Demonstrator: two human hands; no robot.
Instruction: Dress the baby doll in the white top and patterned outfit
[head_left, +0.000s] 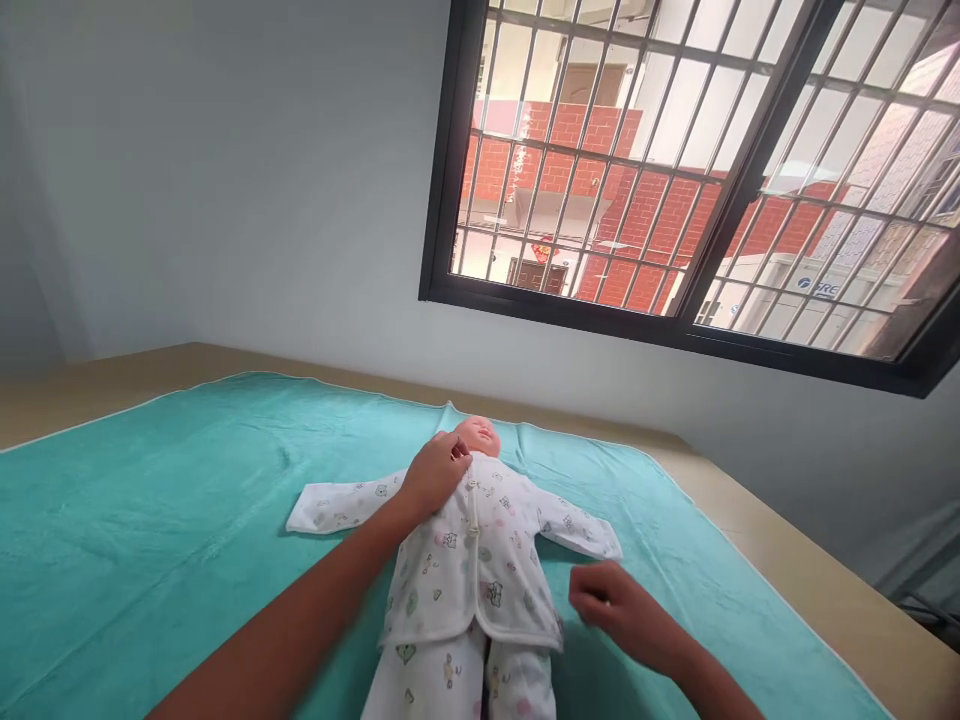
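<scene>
A baby doll (pixel 478 434) lies on its back on a turquoise blanket (pixel 187 500), dressed in a white printed baby shirt (pixel 506 560) and matching trousers (pixel 442 680). The shirt's sleeves are spread out to both sides, and its front is fastened near the neck. At the collar, just below the doll's head, my left hand (pixel 437 472) is closed, with thumb and fingers pinched on the shirt's edge. Beside the shirt's lower right side, my right hand (pixel 611 608) hovers over the blanket with curled fingers; nothing shows in it.
The blanket covers a tan surface (pixel 810 540) whose border shows at the back and right. Behind it stands a pale wall (pixel 262 180) with a dark-framed, barred window (pixel 570 312) at the upper right. Dark items lie at the far right edge.
</scene>
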